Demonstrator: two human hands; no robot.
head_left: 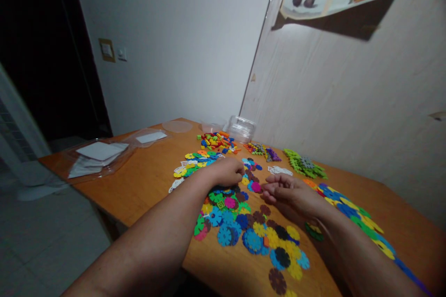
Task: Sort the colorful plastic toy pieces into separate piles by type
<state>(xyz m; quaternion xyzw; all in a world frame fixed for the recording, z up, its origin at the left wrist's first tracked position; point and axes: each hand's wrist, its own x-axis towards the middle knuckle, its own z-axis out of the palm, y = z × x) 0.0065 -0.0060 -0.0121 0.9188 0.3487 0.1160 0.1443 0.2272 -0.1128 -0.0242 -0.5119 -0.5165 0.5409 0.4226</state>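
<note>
My left hand (pixel 228 171) is closed, with its fingers curled down over the pile of flat, notched plastic discs; anything inside it is hidden. Beneath and around it lie green, blue and yellow discs, among them a pink disc (pixel 230 203). My right hand (pixel 287 192) hovers low over the table, palm turned inward and fingers loosely bent and apart. Nothing shows in it. Close to its fingertips is a magenta disc (pixel 256 187), part of a small line of blue and brown discs. A brown disc (pixel 277 280) lies at the table's front edge.
Small coloured blocks (pixel 218 140) are heaped at the back, before a clear plastic box (pixel 241 128). Green interlocking pieces (pixel 303 163) lie back right. A row of discs (pixel 358 216) runs beside my right forearm. White sheets (pixel 99 151) rest on the left of the wooden table (pixel 149 185).
</note>
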